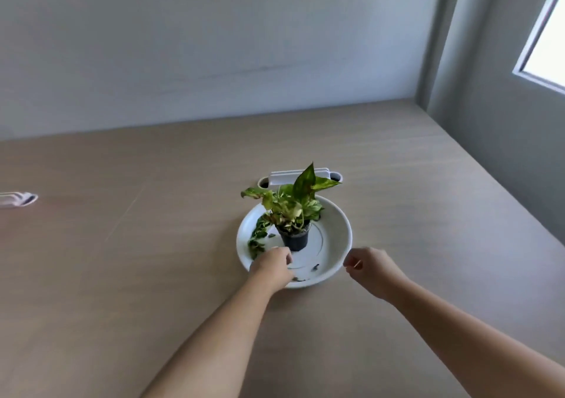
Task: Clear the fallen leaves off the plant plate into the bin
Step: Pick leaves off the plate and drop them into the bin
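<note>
A white round plate sits on the beige table with a small plant in a black pot at its middle. A trail of fallen green leaves lies along the plate's left side, and small dark leaf bits lie near its front. My left hand rests over the front-left rim with its fingers curled down onto the plate; whatever is under them is hidden. My right hand hovers just outside the front-right rim, fingers curled in with thumb and forefinger together. No bin is in view.
A white slotted cable cover is set into the table right behind the plant. Another white object lies at the far left edge. Walls close the table at the back and right, with a window at the upper right.
</note>
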